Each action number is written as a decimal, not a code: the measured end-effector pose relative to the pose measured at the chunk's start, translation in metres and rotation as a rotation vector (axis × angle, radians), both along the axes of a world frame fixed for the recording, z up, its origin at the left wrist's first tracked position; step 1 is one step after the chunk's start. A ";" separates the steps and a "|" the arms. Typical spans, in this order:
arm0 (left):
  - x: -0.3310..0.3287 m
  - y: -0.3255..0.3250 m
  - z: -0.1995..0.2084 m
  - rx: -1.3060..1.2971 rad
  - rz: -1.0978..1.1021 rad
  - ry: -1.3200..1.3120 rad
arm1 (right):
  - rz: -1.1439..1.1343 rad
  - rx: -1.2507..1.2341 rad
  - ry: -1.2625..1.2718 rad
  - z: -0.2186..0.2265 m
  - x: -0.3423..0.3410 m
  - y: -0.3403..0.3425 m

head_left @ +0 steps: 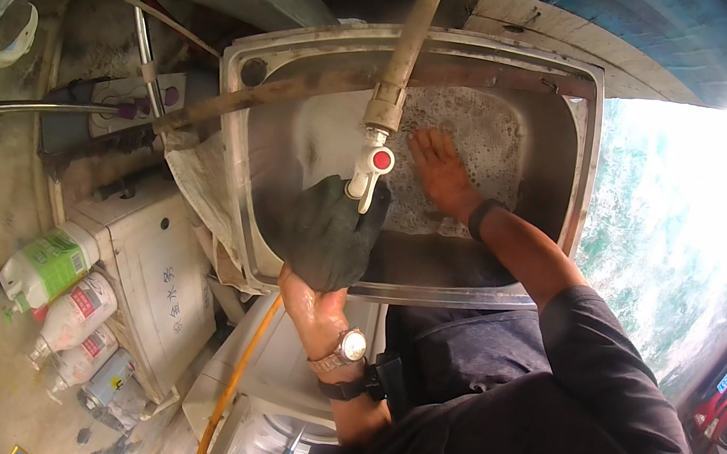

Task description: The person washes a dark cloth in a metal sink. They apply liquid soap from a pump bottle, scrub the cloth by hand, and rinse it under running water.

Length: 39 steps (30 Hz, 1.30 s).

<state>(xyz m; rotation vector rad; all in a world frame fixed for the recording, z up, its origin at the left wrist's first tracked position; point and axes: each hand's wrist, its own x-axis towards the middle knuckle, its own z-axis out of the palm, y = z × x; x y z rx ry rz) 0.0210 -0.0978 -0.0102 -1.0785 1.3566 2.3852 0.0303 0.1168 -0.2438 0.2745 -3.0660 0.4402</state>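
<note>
A dark grey-green cloth [323, 238] hangs bunched under the tap [374, 168], at the near left part of the metal sink [585, 168]. My left hand [313, 310] comes over the sink's near edge and grips this cloth; the fabric covers most of its fingers. On the right, my right hand [440, 169] reaches down into the sink at the sudsy water [490, 133]. Its fingers are stretched out side by side, palm down, and no object shows in it. The white tap lever has a red round centre.
A pipe [413, 33] drops to the tap from above, and a brown bar [310, 84] crosses over the sink. Left of it stand a white cabinet [156, 260], a green-labelled bottle [50, 263] and several other bottles. An orange hose [237, 379] runs below the sink.
</note>
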 end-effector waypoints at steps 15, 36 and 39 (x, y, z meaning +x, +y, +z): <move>-0.007 0.000 0.000 0.101 0.100 -0.074 | 0.086 -0.083 -0.306 0.011 -0.020 0.003; -0.008 -0.012 -0.005 0.102 0.176 -0.131 | 0.108 -0.238 -0.260 -0.014 -0.024 0.011; -0.006 -0.014 -0.005 0.288 0.179 -0.084 | 0.144 -0.281 -0.182 -0.007 -0.024 0.015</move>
